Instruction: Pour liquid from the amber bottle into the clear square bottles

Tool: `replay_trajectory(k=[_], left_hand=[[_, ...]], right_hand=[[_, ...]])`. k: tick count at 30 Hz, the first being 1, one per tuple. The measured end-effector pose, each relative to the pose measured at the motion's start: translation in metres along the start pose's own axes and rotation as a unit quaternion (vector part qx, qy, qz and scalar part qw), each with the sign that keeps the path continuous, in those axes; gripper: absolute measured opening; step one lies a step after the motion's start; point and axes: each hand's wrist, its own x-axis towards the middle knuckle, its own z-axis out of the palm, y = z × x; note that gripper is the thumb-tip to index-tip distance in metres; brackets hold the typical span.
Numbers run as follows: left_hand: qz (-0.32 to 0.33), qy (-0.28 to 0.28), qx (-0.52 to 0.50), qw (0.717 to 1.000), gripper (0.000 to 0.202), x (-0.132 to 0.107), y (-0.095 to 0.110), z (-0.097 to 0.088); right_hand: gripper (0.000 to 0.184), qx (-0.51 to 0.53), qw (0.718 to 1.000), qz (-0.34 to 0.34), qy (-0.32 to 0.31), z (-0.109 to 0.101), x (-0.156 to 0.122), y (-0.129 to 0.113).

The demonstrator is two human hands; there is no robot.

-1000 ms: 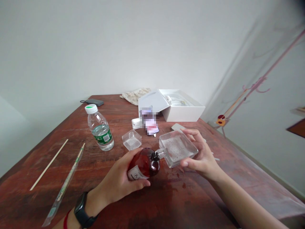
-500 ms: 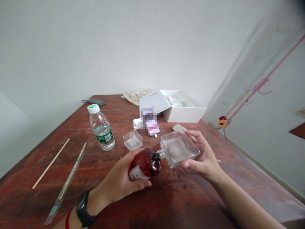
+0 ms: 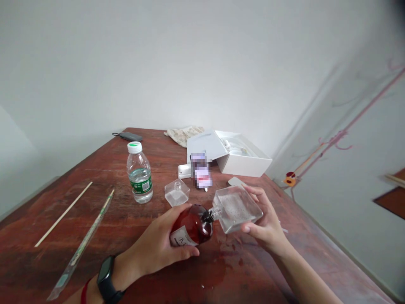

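Note:
My left hand is wrapped round a round brown bottle with a white label, tipped on its side. Its black neck meets the mouth of a square clear glass bottle, which my right hand holds tilted with fingers closed round its far end. Droplets or bubbles show inside the clear bottle. A dark wet patch lies on the wooden table below the two bottles. A clear square glass stopper sits just behind my left hand. A black watch is on my left wrist.
A small plastic water bottle with a green label stands left of the stopper. Two thin sticks, one in a clear wrapper, lie at the left. An open white box, a folded cloth and a dark flat item are at the far end.
Both hands keep the two bottles joined neck to mouth. The view has shifted a little, so everything sits slightly lower and the wet patch now shows.

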Motion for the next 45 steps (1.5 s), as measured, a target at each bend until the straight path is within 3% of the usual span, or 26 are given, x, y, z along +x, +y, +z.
replay_trajectory(k=[4,9,18,25,32,36,41,45], left_hand=[[0.013,0.013,-0.015,1.0,0.088,-0.001,-0.003,0.002],[0.019,0.027,-0.021,0.999,0.084,0.0,-0.001,0.004],[-0.049,0.01,-0.016,0.999,0.09,0.001,0.011,0.001],[-0.057,0.017,-0.056,0.997,0.086,0.0,0.012,0.0],[-0.054,0.031,-0.076,0.995,0.079,0.001,0.005,0.001],[-0.032,0.041,-0.091,0.994,0.082,0.001,0.001,0.001],[-0.055,0.065,-0.087,0.993,0.082,0.001,0.0,0.0],[-0.022,0.087,-0.094,0.992,0.08,0.002,0.0,-0.001]], right_hand=[[0.086,-0.011,1.0,0.021,-0.02,-0.007,-0.002,0.006],[0.093,-0.029,0.999,0.04,0.002,-0.011,-0.006,0.007],[0.09,-0.013,0.998,0.04,0.045,-0.008,-0.006,0.007],[0.089,-0.012,0.998,0.049,0.041,-0.004,0.0,0.003],[0.09,-0.034,0.997,0.056,0.026,0.004,0.007,-0.005],[0.086,-0.062,0.997,0.039,0.001,0.002,0.013,-0.008],[0.082,-0.081,0.996,0.013,-0.036,-0.002,0.026,-0.007],[0.079,-0.063,0.996,-0.004,-0.06,0.003,0.035,-0.009]])
